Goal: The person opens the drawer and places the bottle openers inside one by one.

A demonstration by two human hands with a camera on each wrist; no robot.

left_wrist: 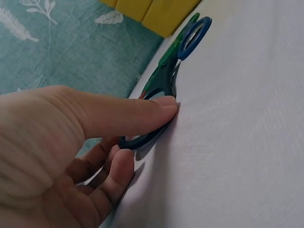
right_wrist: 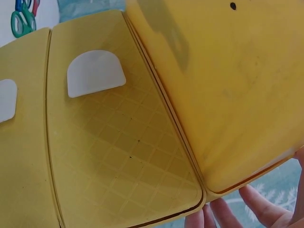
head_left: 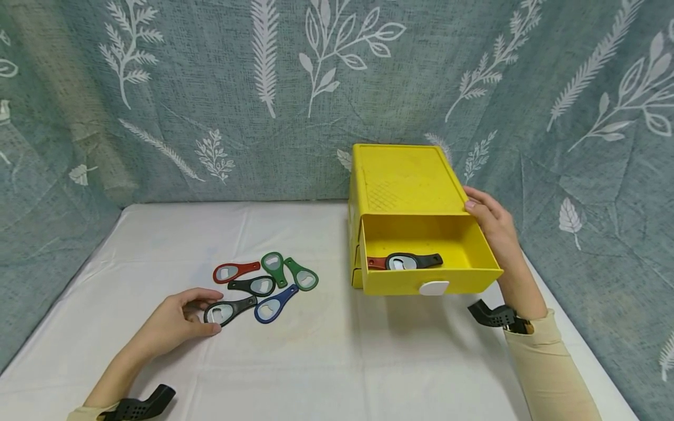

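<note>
Perhaps risks knocking the blue bottle opener (head_left: 272, 306) or second black opener (head_left: 251, 286) askew on the bench (head_left: 316, 362), because of the tight spacing. Might tip the yellow cabinet (head_left: 411, 175) by pressing on the pulled-out drawer (head_left: 389, 283). Pinches the nearest black opener (head_left: 231, 308) by the round end with the left hand (head_left: 179, 321), barely parted around it; touches the cabinet's side with the right hand (head_left: 495, 225), uncurled and straight-fingered.

Beige sleeves (head_left: 553, 374) adjoin 2 black wrist mounts (head_left: 497, 316) (perforated).
</note>
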